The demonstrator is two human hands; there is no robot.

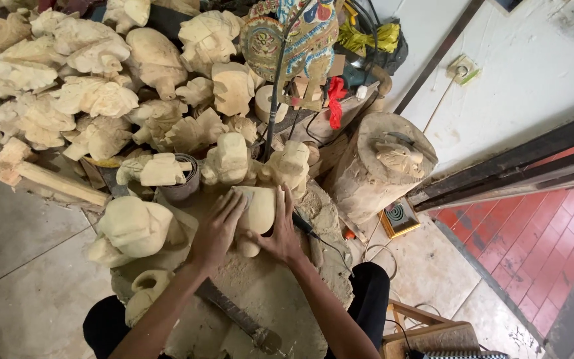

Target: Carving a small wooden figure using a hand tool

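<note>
My left hand (218, 229) and my right hand (280, 233) grip a pale, unpainted carved wooden piece (258, 213) from both sides. The piece rests on a dusty round wooden block (260, 292) in front of my knees. A long blade with a dark handle (237, 318) lies on the block under my left forearm. A thin dark tool (307, 227) lies just right of my right hand.
Several rough carved wooden heads and figures (94, 93) pile up at the far left and behind the block. A large one (134, 229) sits left of my hands. A painted figure (293, 36) stands at the back. A log stump with a carved head (383, 163) stands right.
</note>
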